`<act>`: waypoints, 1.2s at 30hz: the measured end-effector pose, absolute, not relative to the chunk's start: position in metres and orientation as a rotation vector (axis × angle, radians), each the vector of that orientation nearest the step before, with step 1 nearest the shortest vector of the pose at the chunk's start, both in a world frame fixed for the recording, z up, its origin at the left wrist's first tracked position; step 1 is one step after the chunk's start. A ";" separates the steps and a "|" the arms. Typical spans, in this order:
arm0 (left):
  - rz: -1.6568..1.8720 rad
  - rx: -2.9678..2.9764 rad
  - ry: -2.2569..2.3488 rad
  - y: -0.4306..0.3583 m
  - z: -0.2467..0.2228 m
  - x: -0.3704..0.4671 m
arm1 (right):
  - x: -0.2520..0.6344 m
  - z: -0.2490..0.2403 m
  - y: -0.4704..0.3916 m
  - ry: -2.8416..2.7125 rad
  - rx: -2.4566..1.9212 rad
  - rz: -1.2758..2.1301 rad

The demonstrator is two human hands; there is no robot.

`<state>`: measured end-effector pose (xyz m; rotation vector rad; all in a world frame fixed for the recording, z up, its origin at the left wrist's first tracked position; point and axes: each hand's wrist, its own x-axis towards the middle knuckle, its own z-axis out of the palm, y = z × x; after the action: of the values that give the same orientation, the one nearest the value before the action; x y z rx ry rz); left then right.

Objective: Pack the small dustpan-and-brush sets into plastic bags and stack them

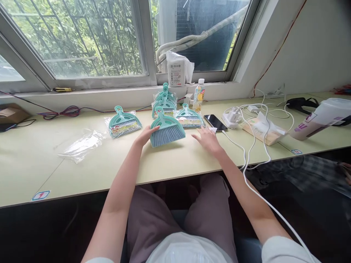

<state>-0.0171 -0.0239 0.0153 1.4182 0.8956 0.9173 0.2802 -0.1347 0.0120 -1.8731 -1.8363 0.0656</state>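
My left hand [146, 135] grips the left edge of a green dustpan and brush set [167, 131], held tilted with its grey bristles facing me. My right hand [207, 139] rests by the table, fingers apart, close to a small white piece of paper [213, 129] and the black phone [215, 122]; whether it touches the paper I cannot tell. Bagged green sets lie around: one [124, 123] at the left, one [188, 116] just right of the held set, and several stacked [165, 100] behind it.
Clear plastic bags [83, 146] lie at the left of the table [170, 164]. At the right are a charger block [231, 117], white cables, a tissue pack [264, 128] and a large cup [319, 118]. A drink bottle [199, 95] stands near the window sill. Another person's plaid sleeve shows lower right.
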 end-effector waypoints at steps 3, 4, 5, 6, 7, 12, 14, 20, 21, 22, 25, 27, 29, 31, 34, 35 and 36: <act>1.047 1.351 0.900 -0.021 0.014 -0.016 | 0.296 -0.010 -0.187 -2.016 -2.016 0.129; 1.079 1.327 0.906 -0.020 0.013 -0.016 | 0.295 -0.015 -0.204 -2.087 -1.985 0.121; 1.106 1.307 0.911 -0.019 0.012 -0.015 | 0.292 -0.019 -0.220 -2.189 -1.894 0.122; 1.125 1.292 0.912 -0.018 0.012 -0.015 | 0.286 -0.021 -0.235 -2.302 -1.757 0.137; 1.137 1.283 0.913 -0.017 0.011 -0.016 | 0.279 -0.023 -0.249 -2.403 -1.602 0.154; 1.120 1.310 0.897 -0.015 0.006 -0.018 | 0.237 -0.013 -0.276 -2.388 -0.948 0.403; 1.083 1.334 0.880 -0.016 0.004 -0.018 | 0.223 0.000 -0.259 -2.153 -0.898 0.606; 1.004 1.369 0.746 -0.018 0.003 -0.019 | 0.192 0.038 -0.129 -1.603 -0.947 0.742; 0.998 1.374 0.723 -0.018 0.004 -0.019 | 0.189 0.038 -0.108 -1.552 -1.008 0.668; 0.999 1.380 0.705 -0.018 0.005 -0.020 | 0.187 0.037 -0.091 -1.536 -1.071 0.575; 1.005 1.382 0.702 -0.019 0.007 -0.021 | 0.184 0.029 -0.062 -1.607 -1.170 0.357; 1.002 1.382 0.708 -0.019 0.007 -0.022 | 0.184 0.023 -0.060 -1.671 -1.198 0.288; 0.983 1.398 0.709 -0.020 0.007 -0.022 | 0.185 0.020 -0.064 -1.696 -1.245 0.248; 0.976 1.423 0.724 -0.020 0.006 -0.021 | 0.186 0.019 -0.069 -1.709 -1.274 0.214; 1.004 1.434 0.743 -0.021 0.005 -0.016 | 0.187 0.020 -0.077 -1.695 -1.296 0.117; 1.021 1.427 0.741 -0.022 0.005 -0.014 | 0.186 0.021 -0.080 -1.648 -1.326 0.079; 1.039 1.418 0.733 -0.022 0.005 -0.013 | 0.185 0.020 -0.082 -1.579 -1.360 0.053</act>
<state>-0.0125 -0.0224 0.0055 1.4184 0.7334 1.0391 0.1851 -0.0817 0.0204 -1.3605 -1.5791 0.0526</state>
